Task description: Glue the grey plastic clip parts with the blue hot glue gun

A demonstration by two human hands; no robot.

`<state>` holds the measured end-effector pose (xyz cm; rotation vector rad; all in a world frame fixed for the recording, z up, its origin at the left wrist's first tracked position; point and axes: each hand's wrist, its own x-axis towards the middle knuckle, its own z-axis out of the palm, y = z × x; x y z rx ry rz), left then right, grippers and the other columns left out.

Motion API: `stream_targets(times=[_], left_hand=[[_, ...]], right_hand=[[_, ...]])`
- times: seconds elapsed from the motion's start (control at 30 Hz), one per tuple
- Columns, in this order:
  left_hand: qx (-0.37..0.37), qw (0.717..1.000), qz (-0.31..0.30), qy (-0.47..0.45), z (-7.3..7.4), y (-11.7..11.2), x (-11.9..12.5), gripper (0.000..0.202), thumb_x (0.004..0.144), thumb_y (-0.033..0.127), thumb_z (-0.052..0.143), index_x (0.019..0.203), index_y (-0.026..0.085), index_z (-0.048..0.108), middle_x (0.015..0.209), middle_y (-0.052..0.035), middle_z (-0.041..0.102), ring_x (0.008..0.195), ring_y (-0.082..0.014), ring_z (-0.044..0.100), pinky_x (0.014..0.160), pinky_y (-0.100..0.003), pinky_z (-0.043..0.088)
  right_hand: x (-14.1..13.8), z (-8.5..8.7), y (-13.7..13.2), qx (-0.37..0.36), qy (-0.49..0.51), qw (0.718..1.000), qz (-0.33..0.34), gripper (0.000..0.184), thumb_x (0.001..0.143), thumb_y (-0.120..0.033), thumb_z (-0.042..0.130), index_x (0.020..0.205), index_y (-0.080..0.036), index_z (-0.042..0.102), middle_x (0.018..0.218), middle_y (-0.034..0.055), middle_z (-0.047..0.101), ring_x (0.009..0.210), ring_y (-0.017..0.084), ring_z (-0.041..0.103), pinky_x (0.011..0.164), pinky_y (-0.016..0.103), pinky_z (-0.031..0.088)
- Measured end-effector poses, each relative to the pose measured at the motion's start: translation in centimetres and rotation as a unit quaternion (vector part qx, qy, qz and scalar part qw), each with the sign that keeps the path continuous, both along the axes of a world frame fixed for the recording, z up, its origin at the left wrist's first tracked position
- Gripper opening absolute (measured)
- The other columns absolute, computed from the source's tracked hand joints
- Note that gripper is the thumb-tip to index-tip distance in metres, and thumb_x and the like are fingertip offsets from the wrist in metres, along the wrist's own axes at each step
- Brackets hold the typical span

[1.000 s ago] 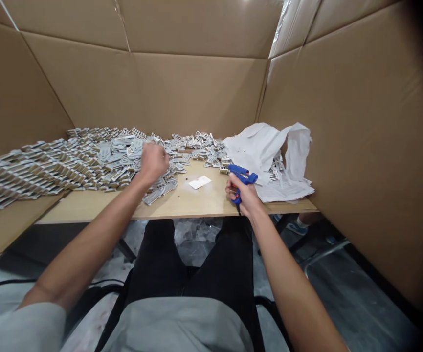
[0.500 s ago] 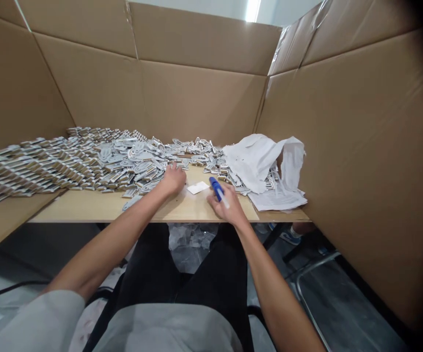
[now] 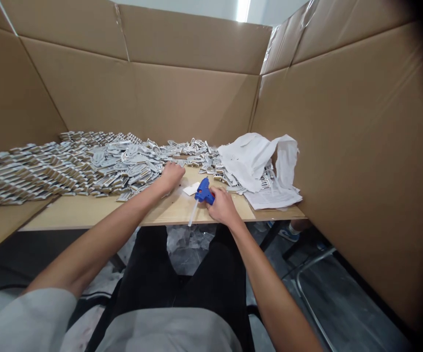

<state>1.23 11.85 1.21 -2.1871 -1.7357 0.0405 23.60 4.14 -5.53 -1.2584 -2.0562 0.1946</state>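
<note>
My right hand (image 3: pixel 221 204) is wrapped round the grip of a blue hot glue gun (image 3: pixel 204 191). From the gun's back end a pale glue stick (image 3: pixel 193 213) juts down and to the left over the board's front edge. Just left of the gun lies a small white card (image 3: pixel 191 189), partly covered by it. My left hand (image 3: pixel 172 176) is closed, its fingers curled at the near edge of a heap of grey cut-out pieces (image 3: pixel 138 164). Whatever those fingers hold, if anything, is hidden from view.
Stacked white-and-brown pieces (image 3: pixel 31 168) fill the left side of the table. Crumpled white paper (image 3: pixel 248 159) covers part of the pile at right. Tall cardboard walls (image 3: pixel 196 98) enclose the back and sides. The wooden board (image 3: pixel 82 210) runs along the front.
My right hand has turned the glue gun, so its stick swings from pointing down-right to down-left. The gun now overlaps the card. My left hand stays by the heap, fingers curled.
</note>
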Motion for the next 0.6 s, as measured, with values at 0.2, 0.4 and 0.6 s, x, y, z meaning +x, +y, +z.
stream_targets(times=[0.2,0.4,0.6], left_hand=[[-0.039,0.998,-0.006,-0.043,0.2,2.5,2.5,0.047,0.077,0.016,0.071,0.124,0.008,0.072,0.134,-0.0273,0.067,0.141,-0.0439,0.047,0.119,-0.059,0.028],[-0.065,0.971,-0.065,-0.22,-1.7,6.3,7.5,0.046,0.092,0.033,0.06,0.135,0.02,0.069,0.143,-0.0169,0.065,0.134,-0.0341,0.055,0.11,-0.046,0.042],[-0.012,0.96,-0.03,-0.279,-1.6,7.8,8.7,0.013,0.082,0.015,0.064,0.087,0.011,0.075,0.089,-0.0171,0.075,0.094,-0.0281,0.067,0.085,-0.034,0.048]], right_hand=[[-0.1,0.0,-0.1,-0.024,0.049,0.999,-0.002,0.012,0.081,-0.02,0.067,0.087,-0.024,0.058,0.085,0.0039,0.068,0.081,0.025,0.061,0.074,0.032,0.041],[0.2,-0.2,0.1,-0.036,0.058,0.995,-0.072,0.027,0.079,-0.029,0.075,0.099,-0.023,0.057,0.096,0.0097,0.068,0.098,0.032,0.061,0.088,0.041,0.046],[0.3,0.0,0.1,-0.054,0.041,0.994,-0.08,0.023,0.082,-0.029,0.073,0.098,-0.022,0.058,0.094,0.0114,0.069,0.1,0.034,0.061,0.089,0.043,0.047]])
